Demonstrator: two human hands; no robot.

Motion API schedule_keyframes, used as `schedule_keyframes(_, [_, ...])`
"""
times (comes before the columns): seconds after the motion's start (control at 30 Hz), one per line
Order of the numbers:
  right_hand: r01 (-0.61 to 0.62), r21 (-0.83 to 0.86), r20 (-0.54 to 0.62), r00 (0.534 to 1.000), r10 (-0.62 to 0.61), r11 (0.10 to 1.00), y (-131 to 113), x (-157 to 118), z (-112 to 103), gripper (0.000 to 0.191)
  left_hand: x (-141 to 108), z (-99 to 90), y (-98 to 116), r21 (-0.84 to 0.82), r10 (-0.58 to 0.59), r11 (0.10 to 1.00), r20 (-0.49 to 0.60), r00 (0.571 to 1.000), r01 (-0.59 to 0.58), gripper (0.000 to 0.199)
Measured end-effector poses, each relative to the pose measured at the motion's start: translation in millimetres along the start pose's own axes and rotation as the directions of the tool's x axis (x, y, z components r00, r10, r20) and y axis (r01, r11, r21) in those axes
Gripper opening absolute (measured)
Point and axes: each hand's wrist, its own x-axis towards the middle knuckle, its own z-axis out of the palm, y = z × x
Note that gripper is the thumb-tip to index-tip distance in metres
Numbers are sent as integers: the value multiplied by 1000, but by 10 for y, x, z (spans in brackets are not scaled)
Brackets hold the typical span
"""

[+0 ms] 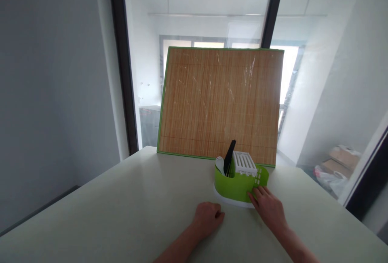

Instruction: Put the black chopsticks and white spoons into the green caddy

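Note:
A green holder [235,189] with a white base stands on the table. In it are a white spoon [220,165], a black utensil [229,157] and a white slotted rack [244,163]. My right hand [268,206] touches the front right side of the holder, its fingertips at the rim of the lower compartment; whether they grip anything inside is hidden. In front of the holder, on the table, rests my left hand [208,217], curled into a loose fist with nothing seen in it.
The pale table [121,206] spreads around the holder. A bamboo mat [221,101] with green edging stands upright at the table's back edge, against a glass partition. Cardboard boxes [341,162] lie beyond the glass at the right.

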Motion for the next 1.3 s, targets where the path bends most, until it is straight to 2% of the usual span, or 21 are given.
schedule_keyframes(0.17, [-23,0,14,1000,23,1000,314,-79,44,27,3,19,-12,-8,4,1000,-22,1000,-4,29])
schedule_keyframes(0.6, [-222,10,78,972,220,975,1773,-423,151,41,15,-1,-3,-13,-3,1000,-22,1000,3,30])
schedule_keyframes(0.8, [-310,45,143,943,301,950,2238,-483,211,38,32,17,-22,-25,4,1000,-35,999,-4,30])
schedule_keyframes(0.93, [-331,63,170,933,317,941,2382,-497,236,34,34,40,-35,-17,11,1000,-41,999,-11,29])
schedule_keyframes(1.1, [-324,54,139,939,315,944,2397,-569,262,35,26,32,-37,-16,14,1000,-46,999,-15,28])
schedule_keyframes(1.2, [-338,17,12,941,338,941,2278,-669,246,42,28,34,-38,-19,9,1000,-39,999,-9,28])
schedule_keyframes(1.27, [-348,-3,-127,930,345,937,2096,-737,209,46,33,43,-40,-22,10,1000,-33,999,-11,28])
schedule_keyframes(1.3, [-343,-4,-157,928,338,939,1967,-765,185,45,35,46,-42,-22,11,1000,-31,999,-12,28])
